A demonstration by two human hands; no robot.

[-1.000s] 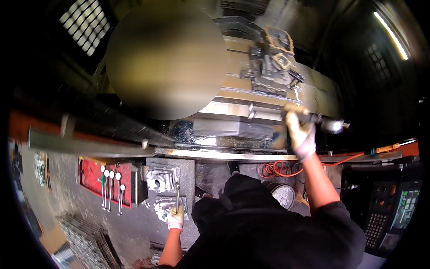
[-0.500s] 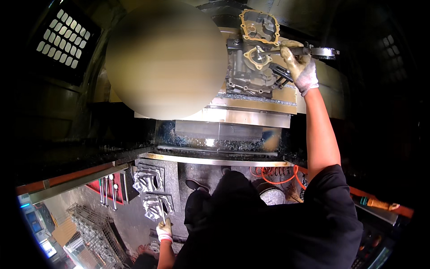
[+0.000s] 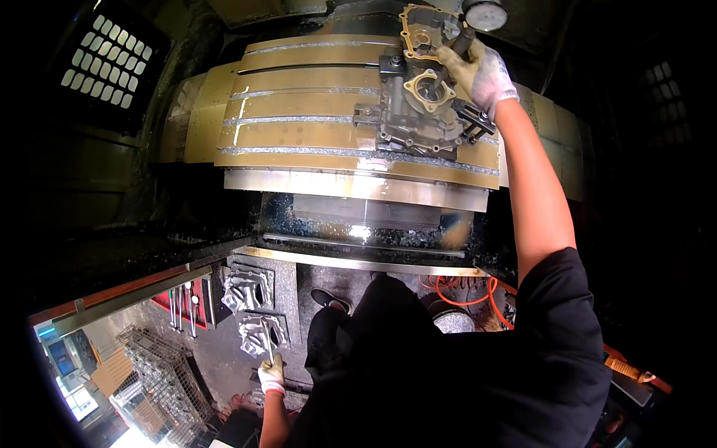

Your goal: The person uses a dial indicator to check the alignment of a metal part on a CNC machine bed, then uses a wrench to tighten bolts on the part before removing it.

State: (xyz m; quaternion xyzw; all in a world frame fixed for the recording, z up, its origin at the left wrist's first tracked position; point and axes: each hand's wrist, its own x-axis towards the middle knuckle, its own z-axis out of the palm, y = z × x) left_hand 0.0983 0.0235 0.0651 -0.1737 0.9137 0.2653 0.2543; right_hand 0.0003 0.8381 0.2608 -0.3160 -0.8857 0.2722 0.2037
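Observation:
My right hand, in a pale work glove, is closed around the dark grip of a dial bore gauge. Its round white dial faces up beyond my fingers, and its stem slants down into the round flanged bore of a grey cast-metal housing. How deep the tip sits cannot be told. The housing is clamped on a machine table. Low on the left, my gloved left hand grips a slim metal rod-shaped tool, whose far end overlaps a silver casting.
Clamps hold the housing's right side. A second silver casting sits beyond the near one. Long-stemmed gauges lie on a red tray. A wire basket stands lower left. An orange coiled hose hangs right of my legs.
My right hand has moved slightly left and away from me. The gauge has swung from lying out to the right to a steeper stance, its dial now farther off and facing up.

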